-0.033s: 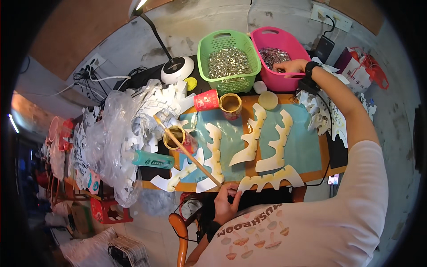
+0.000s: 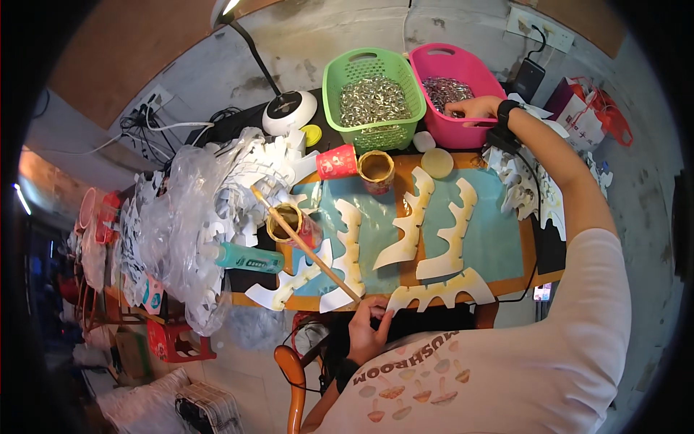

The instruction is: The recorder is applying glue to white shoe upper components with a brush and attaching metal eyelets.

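Observation:
My left hand (image 2: 367, 331) is closed at the table's near edge, its thumb and fingers pinched at the left end of a white scalloped cutout (image 2: 442, 291) with yellowish smears along its curved edge. Beside those fingers is the lower end of a wooden stick (image 2: 307, 250), which leans across an open jar (image 2: 287, 217). My right hand (image 2: 473, 108) reaches into a pink basket (image 2: 463, 136) of small shiny metal pieces (image 2: 446, 88). Its fingers are curled down at the pieces; what they hold is hidden. Several similar cutouts (image 2: 454, 231) lie on the blue-green mat (image 2: 495, 235).
A green basket (image 2: 383, 137) of metal pieces stands left of the pink one. Nearby are another brown-filled jar (image 2: 376, 173), a red cup (image 2: 337, 162) and a lamp (image 2: 289, 114). Plastic-wrapped white cutouts (image 2: 188, 217) pile up left, beside a teal bottle (image 2: 249, 257); more cutouts (image 2: 513, 184) lie right.

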The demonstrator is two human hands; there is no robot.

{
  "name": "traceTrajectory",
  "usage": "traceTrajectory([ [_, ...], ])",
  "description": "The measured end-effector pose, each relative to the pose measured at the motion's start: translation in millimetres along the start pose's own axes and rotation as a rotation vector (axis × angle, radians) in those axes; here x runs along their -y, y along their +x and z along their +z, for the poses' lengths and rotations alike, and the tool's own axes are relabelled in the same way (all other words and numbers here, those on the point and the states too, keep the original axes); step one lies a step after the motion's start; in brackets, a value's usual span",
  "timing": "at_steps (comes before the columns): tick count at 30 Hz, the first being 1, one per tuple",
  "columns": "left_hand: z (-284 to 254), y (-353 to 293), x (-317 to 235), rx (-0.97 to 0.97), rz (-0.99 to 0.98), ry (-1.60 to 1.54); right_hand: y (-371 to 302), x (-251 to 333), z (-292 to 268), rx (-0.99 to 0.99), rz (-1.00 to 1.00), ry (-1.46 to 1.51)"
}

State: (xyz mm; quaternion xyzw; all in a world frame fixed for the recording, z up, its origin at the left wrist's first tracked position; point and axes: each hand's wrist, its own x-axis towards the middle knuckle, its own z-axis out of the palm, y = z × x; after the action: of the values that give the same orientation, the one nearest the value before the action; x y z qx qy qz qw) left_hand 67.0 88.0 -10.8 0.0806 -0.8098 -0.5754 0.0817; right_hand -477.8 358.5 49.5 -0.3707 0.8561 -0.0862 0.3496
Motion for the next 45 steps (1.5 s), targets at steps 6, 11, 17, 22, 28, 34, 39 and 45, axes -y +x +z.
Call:
traceTrajectory([
  [6,-2.0,-0.8,-6.1,-0.015,0.008,0.010,-11.2,23.0,1.7,-0.034,-0.228,0.031],
  [11,-2.3,-1.4,-6.0,-0.005,0.023,0.041,-18.0,29.1,1.1,-0.033,-0.047,0.117],
  [17,-3.5,2.3,-14.3,0.014,0.041,0.094,-27.9,30.1,-1.4,-0.346,-0.075,0.472],
  [22,-2.9,1.8,-17.1,-0.004,0.023,0.054,-75.4,75.0,-8.2,-0.610,-0.020,0.726],
  [28,-2.6,-0.4,-15.2,-0.007,0.014,0.031,-131.6,73.3,-17.8,-0.687,-0.293,1.007],
  [34,-1.1,0.4,-15.1,-0.003,0.054,0.049,-183.5,118.8,37.7,-0.525,-0.391,1.074],
  [39,-1.2,0.2,-16.7,0.011,0.083,0.057,-190.1,122.6,122.4,-0.384,-0.115,1.191],
  [45,0.6,-1.3,-14.6,0.008,0.082,0.059,-194.9,130.4,182.6,-0.473,0.269,1.013],
])
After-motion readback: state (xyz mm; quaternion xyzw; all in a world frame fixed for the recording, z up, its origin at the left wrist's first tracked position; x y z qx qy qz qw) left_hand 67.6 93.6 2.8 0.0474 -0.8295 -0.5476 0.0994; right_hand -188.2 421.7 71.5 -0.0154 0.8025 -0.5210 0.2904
